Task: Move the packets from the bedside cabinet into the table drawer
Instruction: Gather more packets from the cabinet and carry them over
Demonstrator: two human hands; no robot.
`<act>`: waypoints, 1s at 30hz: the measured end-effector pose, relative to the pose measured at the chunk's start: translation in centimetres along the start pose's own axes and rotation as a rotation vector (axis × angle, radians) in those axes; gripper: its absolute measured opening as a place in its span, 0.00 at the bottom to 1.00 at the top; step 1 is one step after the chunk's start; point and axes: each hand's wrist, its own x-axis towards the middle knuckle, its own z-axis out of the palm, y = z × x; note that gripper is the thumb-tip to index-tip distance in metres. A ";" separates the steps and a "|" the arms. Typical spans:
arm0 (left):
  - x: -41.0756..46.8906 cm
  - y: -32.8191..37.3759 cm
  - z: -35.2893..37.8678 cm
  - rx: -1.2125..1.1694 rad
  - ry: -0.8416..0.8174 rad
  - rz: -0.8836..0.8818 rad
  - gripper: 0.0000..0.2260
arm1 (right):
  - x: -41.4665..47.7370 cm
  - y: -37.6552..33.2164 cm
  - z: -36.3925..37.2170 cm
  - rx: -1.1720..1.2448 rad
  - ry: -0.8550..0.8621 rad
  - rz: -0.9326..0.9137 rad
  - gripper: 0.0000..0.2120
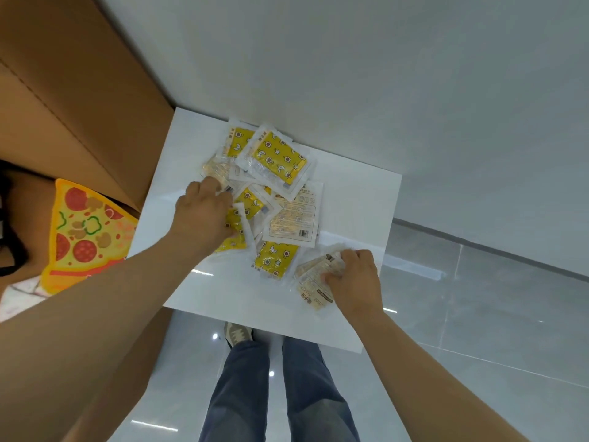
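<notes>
The white cabinet top [242, 291] sits against a grey wall [382, 74], with a brown panel [79, 90] along its left edge and glossy grey floor tiles [478, 298] below. Yellow packets [279, 157] are heaped at its middle. The left hand [202, 215] curls its fingers round packets at the heap's left side. The right hand [357, 279] grips a bundle [314, 275] near the right front corner.

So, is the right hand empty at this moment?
No, the right hand grips a small bunch of packets on the cabinet.
</notes>
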 end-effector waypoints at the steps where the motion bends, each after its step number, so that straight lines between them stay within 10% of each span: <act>1: 0.4 0.1 0.0 -0.028 -0.013 0.006 0.27 | 0.1 -0.1 -0.1 0.010 0.002 0.014 0.16; 9: 0.5 1.7 1.8 -0.149 -0.031 -0.120 0.28 | -0.1 -0.8 -2.6 0.288 0.044 0.031 0.13; 15: 0.0 1.5 2.7 -0.228 -0.002 -0.186 0.40 | -0.2 -3.1 -7.2 0.421 0.049 -0.019 0.30; 19: -1.1 1.5 2.6 -0.275 0.004 -0.230 0.43 | 0.9 -5.3 -8.1 0.411 -0.040 -0.102 0.18; 30: -4.2 -2.5 3.7 -0.354 -0.083 -0.340 0.29 | 4.9 -9.7 -5.8 0.351 -0.297 -0.067 0.16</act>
